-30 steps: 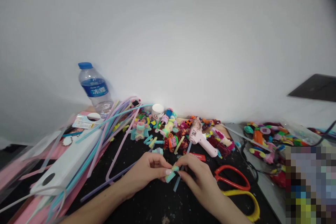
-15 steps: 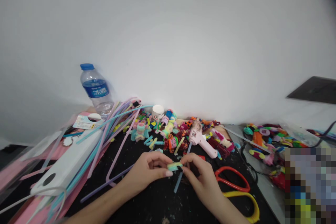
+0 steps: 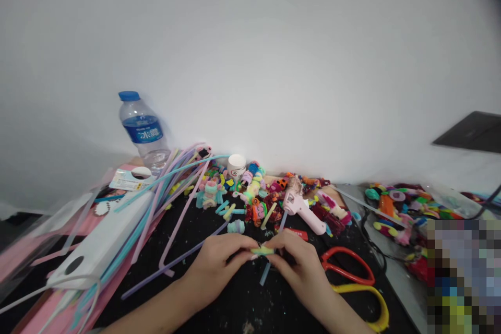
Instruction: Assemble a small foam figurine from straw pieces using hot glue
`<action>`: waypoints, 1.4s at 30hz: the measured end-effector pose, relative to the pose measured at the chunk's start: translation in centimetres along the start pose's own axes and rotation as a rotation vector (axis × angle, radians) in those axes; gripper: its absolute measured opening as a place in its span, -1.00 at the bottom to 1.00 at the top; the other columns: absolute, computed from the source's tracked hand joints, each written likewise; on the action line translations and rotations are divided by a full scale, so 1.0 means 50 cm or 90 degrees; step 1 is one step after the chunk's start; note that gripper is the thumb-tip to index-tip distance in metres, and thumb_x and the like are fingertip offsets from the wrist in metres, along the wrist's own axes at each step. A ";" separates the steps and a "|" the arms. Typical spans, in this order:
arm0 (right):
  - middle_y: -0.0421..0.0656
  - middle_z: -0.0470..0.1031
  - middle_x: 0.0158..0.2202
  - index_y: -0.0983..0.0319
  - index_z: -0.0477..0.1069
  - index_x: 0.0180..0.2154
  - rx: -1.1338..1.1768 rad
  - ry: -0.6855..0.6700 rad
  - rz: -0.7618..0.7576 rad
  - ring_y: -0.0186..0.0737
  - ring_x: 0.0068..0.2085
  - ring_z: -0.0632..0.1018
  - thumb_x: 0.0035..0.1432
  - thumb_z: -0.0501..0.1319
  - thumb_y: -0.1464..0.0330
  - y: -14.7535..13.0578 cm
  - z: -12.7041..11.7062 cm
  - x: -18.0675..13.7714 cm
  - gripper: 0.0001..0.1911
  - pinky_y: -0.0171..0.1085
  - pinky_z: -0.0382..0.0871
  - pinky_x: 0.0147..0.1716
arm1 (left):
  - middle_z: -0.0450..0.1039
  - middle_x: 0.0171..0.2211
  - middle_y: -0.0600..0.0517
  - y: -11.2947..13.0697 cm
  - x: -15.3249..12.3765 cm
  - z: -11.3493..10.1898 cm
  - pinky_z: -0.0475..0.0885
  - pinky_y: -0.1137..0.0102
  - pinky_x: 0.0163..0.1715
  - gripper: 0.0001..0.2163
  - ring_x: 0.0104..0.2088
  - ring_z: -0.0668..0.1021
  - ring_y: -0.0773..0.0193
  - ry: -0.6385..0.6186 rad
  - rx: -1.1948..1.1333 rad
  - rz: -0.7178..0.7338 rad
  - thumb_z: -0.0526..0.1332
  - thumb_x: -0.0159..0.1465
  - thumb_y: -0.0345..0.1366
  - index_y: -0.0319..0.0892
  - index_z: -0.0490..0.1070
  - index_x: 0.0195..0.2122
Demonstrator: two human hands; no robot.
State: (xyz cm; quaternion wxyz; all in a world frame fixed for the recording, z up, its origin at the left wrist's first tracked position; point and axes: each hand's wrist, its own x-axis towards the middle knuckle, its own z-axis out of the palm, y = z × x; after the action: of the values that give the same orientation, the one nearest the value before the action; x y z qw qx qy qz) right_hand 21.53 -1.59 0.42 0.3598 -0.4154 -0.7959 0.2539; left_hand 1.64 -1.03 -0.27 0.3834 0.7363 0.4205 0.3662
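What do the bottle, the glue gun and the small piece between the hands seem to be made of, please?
Bottle: clear, glossy plastic, since the wall shows through.
Glue gun: probably hard plastic, its pink body smooth.
Small piece: perhaps matt, fuzzy fibre, showing no shine; too small to be sure.

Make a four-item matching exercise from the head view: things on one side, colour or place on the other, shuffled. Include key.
Things
1. Small yellow-green piece
2. Glue gun
3. Bottle
4. Scissors handles

Colour or place
A. One loop red, the other yellow
B. Pale pink
C. Pinched between the fingertips of the left hand and right hand
D. Transparent, capped in blue

Pairs: 1-C, 2-B, 3-D, 4-A
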 end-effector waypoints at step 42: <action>-0.20 0.49 -0.38 0.19 0.39 -0.26 -0.022 -0.005 -0.024 -0.31 -0.39 0.47 0.15 0.16 0.45 -0.005 0.006 -0.006 -0.90 -0.38 0.33 -0.41 | 0.52 -0.43 0.03 -0.001 0.011 -0.001 0.36 0.47 -0.40 -0.91 -0.41 0.51 0.29 -0.024 -0.220 -0.140 0.30 0.09 -0.34 -0.21 0.51 -0.38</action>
State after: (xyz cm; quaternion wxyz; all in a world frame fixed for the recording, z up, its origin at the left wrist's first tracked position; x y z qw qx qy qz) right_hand 21.29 -2.01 0.30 0.3541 -0.4059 -0.8092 0.2347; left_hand 1.79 -0.52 -0.16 0.5497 0.6160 0.4217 0.3748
